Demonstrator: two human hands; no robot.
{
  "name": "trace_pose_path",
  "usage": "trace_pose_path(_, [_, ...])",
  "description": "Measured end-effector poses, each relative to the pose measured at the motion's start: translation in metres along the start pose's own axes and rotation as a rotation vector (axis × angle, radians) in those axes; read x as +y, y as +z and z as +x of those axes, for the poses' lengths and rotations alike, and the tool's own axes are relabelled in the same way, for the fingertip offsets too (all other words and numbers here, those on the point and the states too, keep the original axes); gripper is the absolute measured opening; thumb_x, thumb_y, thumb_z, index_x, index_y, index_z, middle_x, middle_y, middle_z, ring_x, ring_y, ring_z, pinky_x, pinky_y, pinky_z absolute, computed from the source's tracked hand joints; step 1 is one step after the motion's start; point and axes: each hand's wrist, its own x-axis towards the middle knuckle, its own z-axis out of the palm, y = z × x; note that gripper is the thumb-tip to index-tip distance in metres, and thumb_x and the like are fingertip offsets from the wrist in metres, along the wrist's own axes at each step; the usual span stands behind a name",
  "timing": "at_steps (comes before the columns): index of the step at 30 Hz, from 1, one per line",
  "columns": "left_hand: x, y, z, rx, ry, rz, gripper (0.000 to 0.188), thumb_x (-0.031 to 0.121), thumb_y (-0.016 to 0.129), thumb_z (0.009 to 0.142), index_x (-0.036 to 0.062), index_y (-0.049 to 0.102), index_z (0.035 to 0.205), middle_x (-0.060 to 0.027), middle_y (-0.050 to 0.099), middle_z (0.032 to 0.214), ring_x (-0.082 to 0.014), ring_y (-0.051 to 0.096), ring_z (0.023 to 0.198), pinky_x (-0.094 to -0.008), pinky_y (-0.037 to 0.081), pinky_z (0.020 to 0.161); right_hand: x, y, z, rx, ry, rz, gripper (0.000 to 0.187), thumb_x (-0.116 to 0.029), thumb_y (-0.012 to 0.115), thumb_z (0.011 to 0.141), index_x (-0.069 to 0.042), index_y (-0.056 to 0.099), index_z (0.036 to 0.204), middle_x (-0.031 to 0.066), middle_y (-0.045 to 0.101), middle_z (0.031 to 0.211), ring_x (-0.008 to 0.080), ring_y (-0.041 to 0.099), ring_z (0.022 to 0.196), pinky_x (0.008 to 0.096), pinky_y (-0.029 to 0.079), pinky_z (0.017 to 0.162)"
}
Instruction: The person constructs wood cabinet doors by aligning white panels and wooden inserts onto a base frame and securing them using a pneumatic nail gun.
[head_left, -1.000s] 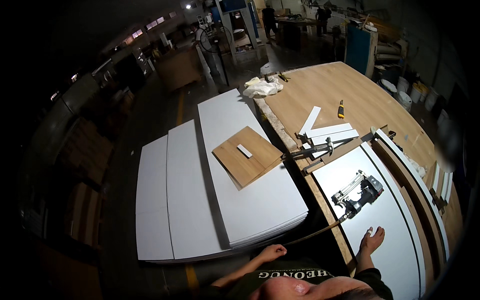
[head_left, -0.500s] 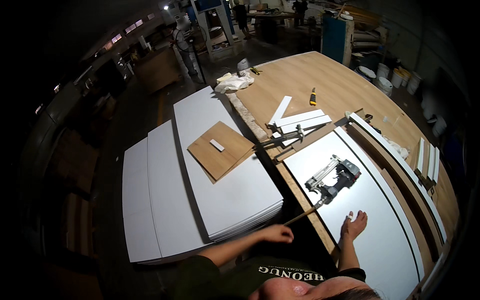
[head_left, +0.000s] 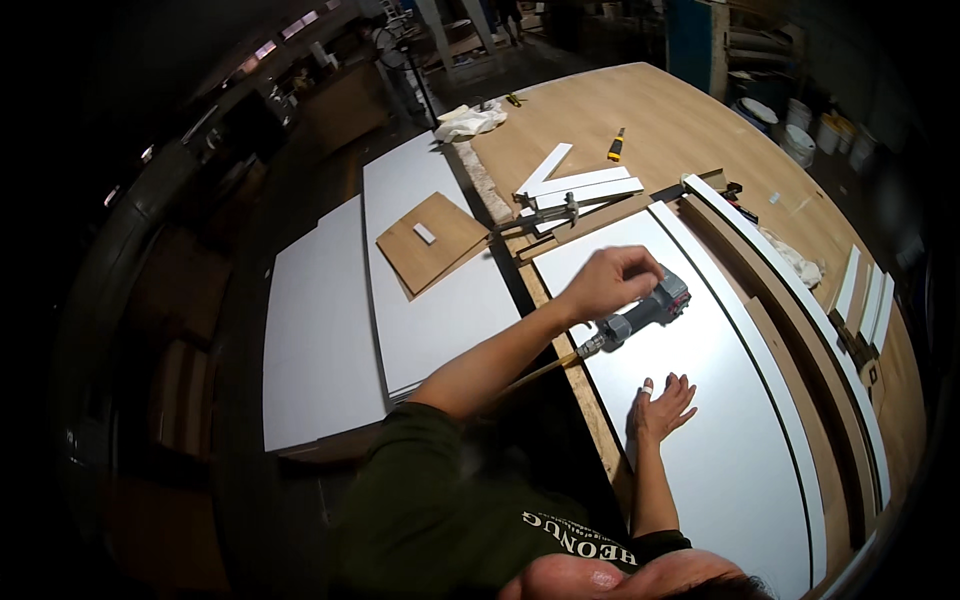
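On the white panel lies a dark grey nail gun with an air hose running from its handle end. My left hand reaches across from the left, its fingers curled in at the nail gun's upper part. That hand hides the gun's long magazine, and its exact contact is partly covered. My right hand, nearer to me, rests flat on the panel with fingers spread. A white band wraps one of its digits.
Stacked white boards stand left, bearing brown sheets and a small white block. White strips, a clamp and a yellow-black cutter lie beyond the panel. Long edge strips run along its right; buckets stand behind.
My left hand has moved from beside the panel's near edge up to the nail gun. My right hand stays on the panel, fingers more spread. The view has shifted.
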Motion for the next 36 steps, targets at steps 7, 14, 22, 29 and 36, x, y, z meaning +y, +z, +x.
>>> trace_pose_path(7, [-0.099,-0.004,-0.04,-0.593,-0.748,1.206,0.034,0.017,0.064,0.071,0.0091,0.066,0.104,-0.0135,0.067,0.097,-0.0325,0.063,0.093,-0.043,0.051,0.077,0.017,0.013,0.013,0.025,-0.132,0.07,0.055,-0.033,0.066,0.079,-0.013,0.052,0.128,0.012,0.037,0.145,0.0323,0.018,0.142,0.0599,0.0,0.111])
trace_pose_path(14, [-0.149,0.034,-0.047,-0.018,-0.401,0.608,0.038,0.027,0.068,0.072,0.0058,0.064,0.104,-0.0153,0.064,0.104,-0.0325,0.062,0.097,-0.0436,0.05,0.083,0.016,0.011,0.012,0.0,-0.072,0.009,0.053,-0.029,0.063,0.078,-0.013,0.052,0.127,0.0137,0.035,0.146,0.0336,0.018,0.142,0.0569,0.001,0.113])
trace_pose_path(22, [-0.245,0.11,0.003,0.078,-0.348,0.877,0.04,0.019,0.07,0.071,0.0002,0.057,0.104,-0.0152,0.063,0.094,-0.0287,0.063,0.087,-0.04,0.05,0.074,-0.007,0.012,0.003,0.02,-0.052,-0.183,0.049,-0.021,0.063,0.077,-0.011,0.051,0.124,0.0126,0.038,0.144,0.0323,0.021,0.141,0.0568,0.008,0.113])
trace_pose_path(29, [-0.204,-0.013,-0.065,-0.137,-0.207,0.716,0.021,0.006,0.062,0.067,0.0002,0.058,0.087,-0.0178,0.063,0.085,-0.034,0.062,0.086,-0.0442,0.05,0.074,-0.01,0.015,0.007,0.057,-0.035,-0.169,0.045,-0.016,0.062,0.078,-0.008,0.053,0.12,0.0116,0.038,0.144,0.0313,0.024,0.14,0.0546,0.008,0.113])
trace_pose_path(36, [-0.23,-0.168,-0.228,0.129,-0.455,0.808,0.053,0.024,0.073,0.073,-0.0006,0.053,0.116,-0.0191,0.062,0.1,-0.0372,0.059,0.094,-0.047,0.046,0.08,-0.024,0.016,0.009,0.139,-0.048,-0.157,0.04,-0.013,0.062,0.076,-0.008,0.054,0.114,0.0122,0.042,0.138,0.0339,0.027,0.138,0.0564,0.013,0.112])
